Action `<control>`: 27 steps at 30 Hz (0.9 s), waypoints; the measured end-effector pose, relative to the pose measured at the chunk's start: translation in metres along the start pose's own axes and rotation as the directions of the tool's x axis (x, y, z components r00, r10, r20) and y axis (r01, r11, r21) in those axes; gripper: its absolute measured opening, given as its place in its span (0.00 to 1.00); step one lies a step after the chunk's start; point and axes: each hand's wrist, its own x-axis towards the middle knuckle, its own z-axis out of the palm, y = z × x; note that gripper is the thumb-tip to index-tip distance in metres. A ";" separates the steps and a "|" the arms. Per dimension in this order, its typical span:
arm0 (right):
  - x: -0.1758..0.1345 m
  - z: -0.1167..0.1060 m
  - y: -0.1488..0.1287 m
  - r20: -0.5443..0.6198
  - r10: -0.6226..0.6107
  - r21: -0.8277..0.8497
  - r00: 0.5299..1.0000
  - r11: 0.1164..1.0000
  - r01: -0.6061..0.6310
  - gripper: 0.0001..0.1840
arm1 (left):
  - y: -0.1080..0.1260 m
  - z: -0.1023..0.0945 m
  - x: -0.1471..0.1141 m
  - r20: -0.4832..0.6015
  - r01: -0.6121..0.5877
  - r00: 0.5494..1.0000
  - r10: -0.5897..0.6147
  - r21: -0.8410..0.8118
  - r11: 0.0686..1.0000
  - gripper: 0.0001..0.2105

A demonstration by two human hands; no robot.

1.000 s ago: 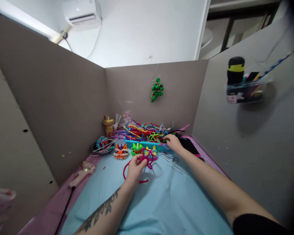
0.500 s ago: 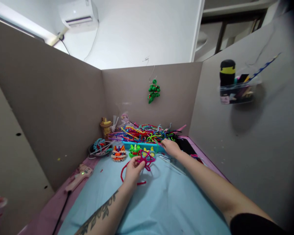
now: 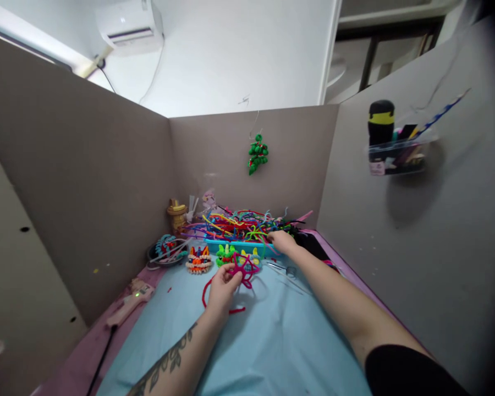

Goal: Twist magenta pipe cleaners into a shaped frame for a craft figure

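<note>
My left hand point(image 3: 223, 289) pinches a magenta star-shaped flower point(image 3: 246, 268) made of bent pipe cleaners, above the blue cloth. A red pipe cleaner point(image 3: 205, 294) curves out behind that hand, and its end shows to the right of the wrist. Whether it joins the flower is hidden. At the right front edge of the blue tray point(image 3: 218, 243), my right hand point(image 3: 282, 241) has its fingers closed, and a thin green pipe cleaner point(image 3: 264, 251) hangs at the fingertips. A heap of colourful pipe cleaners point(image 3: 239, 224) fills the tray.
Orange point(image 3: 198, 260), green point(image 3: 225, 255) and yellow-blue point(image 3: 253, 258) pipe-cleaner figures stand before the tray. Tweezers or scissors point(image 3: 278, 268) lie below my right hand. A round dish point(image 3: 157, 254) and a pink glue gun point(image 3: 130, 307) are at left. Grey panels surround the table.
My right hand has shifted slightly left along the tray's edge, and the green strand now hangs lower. My left hand keeps its hold on the magenta flower.
</note>
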 end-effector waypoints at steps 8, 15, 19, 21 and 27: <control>0.002 -0.036 0.049 -0.193 0.115 0.041 0.975 0.993 -0.109 0.19 | -0.002 0.000 0.001 0.003 0.005 1.000 -0.005 0.003 1.000 0.22; 0.024 -0.041 0.067 -0.222 0.145 0.064 0.964 0.989 -0.134 0.23 | -0.005 -0.002 0.004 -0.022 0.022 1.000 -0.021 0.015 1.000 0.24; 0.037 -0.018 0.042 -0.145 0.175 0.080 0.974 0.983 -0.165 0.29 | -0.004 -0.003 0.003 -0.021 0.027 0.999 -0.026 0.012 1.000 0.24; 0.037 -0.005 0.027 -0.080 0.200 0.080 0.976 0.978 -0.194 0.30 | -0.002 -0.002 0.002 -0.020 0.025 1.000 -0.024 0.013 1.000 0.23; 0.014 0.018 -0.005 0.149 0.131 0.041 0.980 0.990 -0.138 0.35 | 0.003 0.000 -0.001 -0.017 0.019 1.000 -0.019 0.015 1.000 0.22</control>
